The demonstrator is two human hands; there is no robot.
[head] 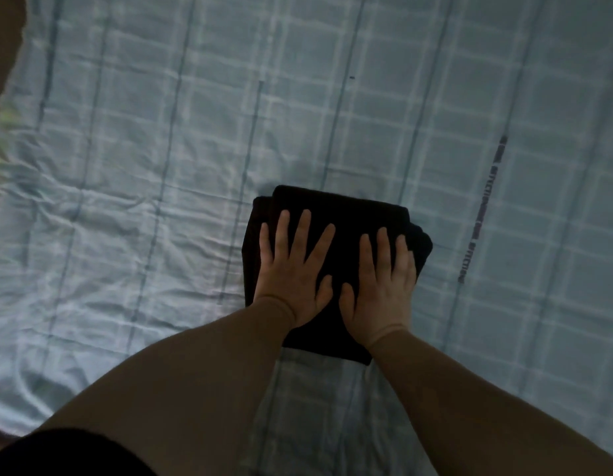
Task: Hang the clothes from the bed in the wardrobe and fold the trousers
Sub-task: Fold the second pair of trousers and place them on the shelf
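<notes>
We see the black trousers, folded into a compact rectangular bundle of dark fabric (336, 242), lying flat on the pale blue checked bed sheet (160, 159), just below the middle of the head view. Both hands are on top of the bundle, palms down. Our left hand (294, 269) has its fingers straight and spread wide, pressing flat on the left half of the fold; it is released, grasping nothing. Our right hand (384, 283) lies flat beside it on the right half, fingers straight and closer together, reaching toward the bundle's right edge; also released, nothing gripped. The two thumbs sit near each other over the centre of the bundle, not touching. Brown long sleeves (195, 372) cover both forearms up to the wrists. The sheet is wrinkled on the left side, smoother on the right, where a dark printed strip (483, 214) runs along one stripe, well apart from the trousers. The print is too blurred to read.
</notes>
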